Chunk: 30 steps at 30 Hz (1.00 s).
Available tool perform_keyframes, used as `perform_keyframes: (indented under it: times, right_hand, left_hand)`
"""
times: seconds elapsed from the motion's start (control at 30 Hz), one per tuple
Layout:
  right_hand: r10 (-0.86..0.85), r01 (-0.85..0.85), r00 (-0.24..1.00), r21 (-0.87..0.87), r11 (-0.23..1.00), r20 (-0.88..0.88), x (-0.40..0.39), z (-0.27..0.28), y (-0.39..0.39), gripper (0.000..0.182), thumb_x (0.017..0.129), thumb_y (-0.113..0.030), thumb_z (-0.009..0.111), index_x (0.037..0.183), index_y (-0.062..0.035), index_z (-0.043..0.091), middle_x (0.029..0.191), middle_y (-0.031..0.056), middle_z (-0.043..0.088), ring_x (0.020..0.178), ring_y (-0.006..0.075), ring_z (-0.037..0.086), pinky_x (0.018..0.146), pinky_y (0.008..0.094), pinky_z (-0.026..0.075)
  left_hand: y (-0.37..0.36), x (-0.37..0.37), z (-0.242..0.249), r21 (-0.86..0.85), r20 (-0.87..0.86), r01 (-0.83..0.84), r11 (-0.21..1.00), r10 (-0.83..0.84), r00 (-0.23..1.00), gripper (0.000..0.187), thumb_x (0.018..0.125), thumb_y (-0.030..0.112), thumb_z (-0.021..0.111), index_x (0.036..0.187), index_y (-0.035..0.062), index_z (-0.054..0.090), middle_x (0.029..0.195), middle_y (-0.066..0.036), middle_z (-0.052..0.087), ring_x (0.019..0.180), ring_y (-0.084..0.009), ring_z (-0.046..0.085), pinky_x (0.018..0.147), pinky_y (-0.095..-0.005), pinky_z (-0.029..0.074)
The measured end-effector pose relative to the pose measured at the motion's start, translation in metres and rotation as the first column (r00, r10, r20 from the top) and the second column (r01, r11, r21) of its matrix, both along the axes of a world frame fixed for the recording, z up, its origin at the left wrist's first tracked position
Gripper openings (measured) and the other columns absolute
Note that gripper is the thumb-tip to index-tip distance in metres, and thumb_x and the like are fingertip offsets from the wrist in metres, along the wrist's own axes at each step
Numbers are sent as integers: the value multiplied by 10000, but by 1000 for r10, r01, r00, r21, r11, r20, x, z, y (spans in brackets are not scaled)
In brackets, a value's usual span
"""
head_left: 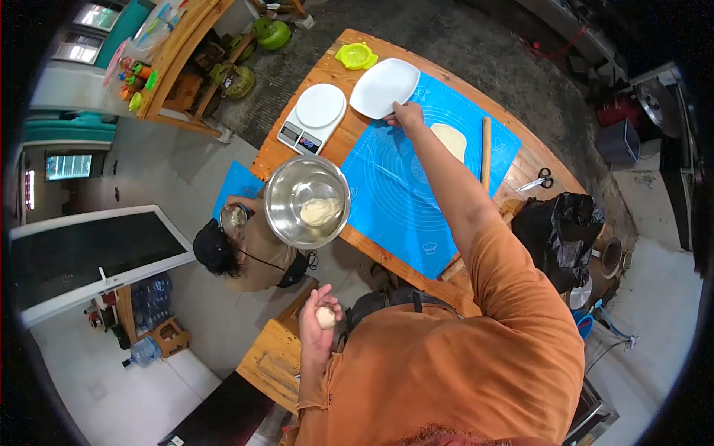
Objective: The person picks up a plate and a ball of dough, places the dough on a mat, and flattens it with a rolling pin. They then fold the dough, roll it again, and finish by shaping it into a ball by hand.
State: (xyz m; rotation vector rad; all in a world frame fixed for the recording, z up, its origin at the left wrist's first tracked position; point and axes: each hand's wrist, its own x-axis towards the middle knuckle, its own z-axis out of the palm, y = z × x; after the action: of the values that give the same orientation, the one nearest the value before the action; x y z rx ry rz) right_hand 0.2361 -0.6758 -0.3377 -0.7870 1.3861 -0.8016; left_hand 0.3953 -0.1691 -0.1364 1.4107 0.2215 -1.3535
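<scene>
A small ball of dough (325,317) rests in my left hand (318,327), its fingers curled around it, off the table's near side. At the far side, my right hand (406,117) grips the near edge of a square white plate (384,85). Beneath my right forearm, a flattened piece of dough (449,139) lies on the blue baking mat (387,186), partly hidden by the arm. Beside it is a wooden rolling pin (486,152). To the left, a steel bowl (277,204) holds a larger lump of dough (320,212).
A white kitchen scale (320,111) stands beyond the bowl, near a yellow-green dish (356,56). Scissors (537,181) and a black plastic bag (558,230) are on the right. Another person (256,256) works at the left by another blue mat (236,186).
</scene>
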Motion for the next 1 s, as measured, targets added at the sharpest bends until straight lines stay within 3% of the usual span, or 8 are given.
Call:
perform_keyframes:
  times: [0.13, 0.2, 0.23, 0.3, 0.53, 0.73, 0.9, 1.0]
  right_hand:
    - [15, -6, 999, 180, 984, -46, -13, 24, 5, 393, 1027, -257, 630, 1116, 125, 653, 851, 183, 772, 682, 257, 766, 539, 332, 608]
    - [191, -216, 932, -48, 975, -308, -39, 40, 25, 376, 1033, -288, 615, 1124, 69, 692, 906, 250, 771, 744, 325, 776, 666, 445, 627]
    - [137, -308, 793, -197, 931, -594, -59, 7, 23, 303, 1019, -267, 605, 1136, 1, 684, 1002, 246, 767, 915, 401, 756, 838, 502, 604]
    - [33, -336, 618, -225, 914, -786, -108, 38, 40, 279, 972, -253, 626, 1131, -31, 682, 1135, 217, 738, 1093, 421, 689, 953, 508, 560]
    - [148, -537, 442, -128, 834, -885, -208, 27, 60, 298, 885, -241, 701, 1128, -67, 704, 1194, 176, 667, 1169, 371, 646, 983, 485, 550]
    - [145, -516, 390, -86, 853, -909, -196, 19, 59, 323, 873, -282, 728, 1114, -68, 703, 1167, 176, 666, 1151, 373, 650, 957, 487, 559]
    - [107, -473, 421, -118, 873, -901, -191, 11, 60, 287, 870, -274, 756, 1004, -30, 686, 1054, 192, 673, 994, 364, 673, 885, 450, 562]
    - [116, -443, 433, -99, 891, -894, -189, 11, 58, 280, 864, -267, 760, 985, -28, 677, 1022, 189, 673, 980, 358, 677, 873, 445, 563]
  left_hand:
    - [-38, -6, -2, 23, -51, 122, 992, -121, 991, 433, 1113, 334, 521, 1285, -43, 646, 889, -109, 691, 756, -216, 647, 602, -350, 502]
    - [-56, -8, -11, 6, -48, 212, 977, -211, 976, 427, 1114, 325, 520, 1276, -48, 649, 888, -116, 690, 753, -215, 645, 604, -352, 503]
    - [-65, -9, -13, -11, -67, 237, 971, -237, 969, 431, 1113, 327, 522, 1275, -51, 648, 881, -118, 690, 737, -215, 649, 596, -352, 505]
    - [-82, -12, -18, -11, -77, 306, 952, -305, 949, 430, 1114, 328, 521, 1272, -50, 651, 880, -118, 693, 728, -213, 653, 591, -349, 507]
    - [-151, -30, -31, -76, -135, 528, 846, -533, 835, 375, 1114, 288, 542, 1240, -41, 670, 905, -113, 720, 748, -179, 691, 586, -305, 523]
    - [-261, -47, -44, -41, 389, 854, 518, -779, 491, 332, 1087, 307, 601, 1144, 3, 723, 884, -77, 729, 748, -126, 695, 571, -259, 504]
    - [-382, -67, -111, 203, 847, 898, 390, -530, 39, 320, 987, 336, 693, 1005, 26, 772, 941, -167, 762, 882, -287, 743, 761, -419, 573]
    - [-426, -87, -144, 246, 903, 896, 370, -423, -73, 288, 959, 318, 696, 979, 43, 777, 961, -185, 753, 923, -373, 722, 818, -470, 567]
